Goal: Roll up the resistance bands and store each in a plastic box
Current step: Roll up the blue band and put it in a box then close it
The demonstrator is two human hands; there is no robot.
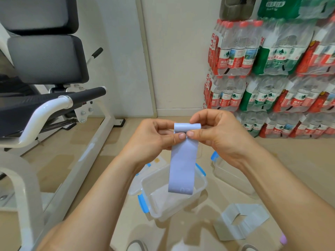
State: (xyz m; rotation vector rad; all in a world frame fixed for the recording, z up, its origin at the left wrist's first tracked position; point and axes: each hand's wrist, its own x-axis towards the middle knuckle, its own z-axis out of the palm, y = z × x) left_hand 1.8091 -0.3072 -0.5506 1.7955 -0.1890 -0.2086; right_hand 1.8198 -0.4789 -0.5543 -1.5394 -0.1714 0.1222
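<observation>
Lavender band (183, 163), top end partly rolled, hangs vertically above open clear box (163, 209) with blue clips; grey band (228, 214) lies folded on floor nearby.

Floor (293, 160): pale beige, glossy, faintly reflective. An open clear box (172, 212) with blue clips sat upright mid-floor, with no lid on it. A clear lid (136, 187) lay flat just beside the box's left side; contact could not be made out. A second clear box (230, 175), with a blue clip at one end, stood to the right, near the first but apart from it. A grey band (253, 211) lay flat in a folded loop near the first box's right corner. A white machine frame (90, 156) stood at left. Stacked bottled-water packs (272, 98) rose from the floor along the right wall.
</observation>
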